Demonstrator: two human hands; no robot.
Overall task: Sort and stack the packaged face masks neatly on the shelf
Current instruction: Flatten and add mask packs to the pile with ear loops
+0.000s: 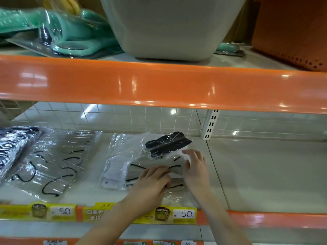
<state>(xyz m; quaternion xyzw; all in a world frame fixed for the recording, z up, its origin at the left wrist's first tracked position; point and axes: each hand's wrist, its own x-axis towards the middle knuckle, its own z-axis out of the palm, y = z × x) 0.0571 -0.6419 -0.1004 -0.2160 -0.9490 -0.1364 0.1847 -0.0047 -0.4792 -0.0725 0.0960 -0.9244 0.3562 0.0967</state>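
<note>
Packaged face masks [141,167] lie in a loose stack near the middle of the lower shelf [265,174], white masks with black ear loops inside clear plastic wrappers. On top of the stack, toward the back, sits a wrapped black mask [168,143], tilted across the pile. The left hand [152,181] rests on the front of the stack, its fingers curled down over the edge of a wrapper and pressing it. The right hand [194,167] stands against the stack's right side, fingers fairly straight and close together, touching the plastic.

Further left on the same shelf lies a second spread of wrapped white masks [53,165], and beside that, at the left edge, a dark patterned packet [10,147]. Yellow price tags [184,213] reading 5.0 line the shelf's front edge. On the orange-edged upper shelf [159,84] stand a pale plastic tub [168,27] and mint-green items in clear packaging [70,36].
</note>
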